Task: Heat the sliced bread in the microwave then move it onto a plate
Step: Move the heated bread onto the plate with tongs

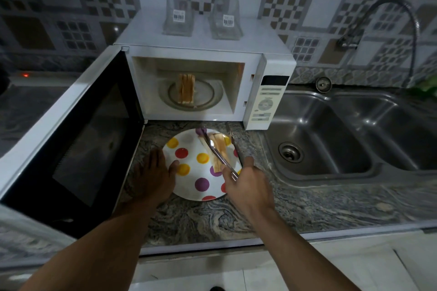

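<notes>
A white microwave (267, 101) stands on the counter with its door (78, 139) swung open to the left. Inside, several bread slices (186, 88) stand upright on the glass turntable (205, 99). In front lies a white plate (189, 186) with coloured dots. My right hand (246, 186) grips metal tongs (220, 156), whose tips lie around a few bread slices (218, 144) on the plate. My left hand (153, 177) rests flat at the plate's left rim, thumb on the edge.
A double steel sink (331, 139) with a bent tap (387, 19) lies to the right. Two clear glass containers (203, 19) stand on top of the microwave. The marbled counter (307, 208) runs along the front; the open door blocks the left side.
</notes>
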The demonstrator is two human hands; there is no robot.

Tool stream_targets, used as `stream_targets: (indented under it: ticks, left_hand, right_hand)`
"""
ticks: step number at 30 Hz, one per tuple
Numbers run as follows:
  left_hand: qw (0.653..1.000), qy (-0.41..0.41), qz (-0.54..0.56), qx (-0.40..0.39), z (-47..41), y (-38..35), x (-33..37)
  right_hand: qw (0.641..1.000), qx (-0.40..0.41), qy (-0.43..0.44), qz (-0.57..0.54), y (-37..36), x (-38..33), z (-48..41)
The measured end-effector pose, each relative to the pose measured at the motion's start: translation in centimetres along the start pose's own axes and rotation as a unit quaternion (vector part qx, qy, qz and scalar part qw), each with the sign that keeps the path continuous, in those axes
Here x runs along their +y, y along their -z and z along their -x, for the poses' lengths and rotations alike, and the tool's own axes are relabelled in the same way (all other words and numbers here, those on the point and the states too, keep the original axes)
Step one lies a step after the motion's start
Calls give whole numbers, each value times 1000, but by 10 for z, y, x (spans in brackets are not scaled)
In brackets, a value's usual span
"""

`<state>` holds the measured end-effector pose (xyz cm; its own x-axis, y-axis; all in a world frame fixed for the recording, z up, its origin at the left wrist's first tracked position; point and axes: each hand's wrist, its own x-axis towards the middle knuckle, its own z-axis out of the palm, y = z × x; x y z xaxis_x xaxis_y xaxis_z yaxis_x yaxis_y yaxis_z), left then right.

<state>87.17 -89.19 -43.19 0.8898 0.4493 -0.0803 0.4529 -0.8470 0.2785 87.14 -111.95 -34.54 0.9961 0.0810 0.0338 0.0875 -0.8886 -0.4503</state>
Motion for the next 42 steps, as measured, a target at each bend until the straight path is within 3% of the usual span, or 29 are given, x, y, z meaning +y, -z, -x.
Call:
stream_targets:
  ticks: [20,27,42]
  left_hand:
    - [998,24,28,48,-3,-12,-2]
    - [998,30,33,52,-7,-13,-1]
    - [997,7,-10,76,-8,-17,-9]
  right_hand:
    - [996,-40,-15,-76,-8,-106,-160]
    - [990,-64,-48,-117,-37,-129,-187]
    - [993,-68,-24,-92,-55,-137,-210]
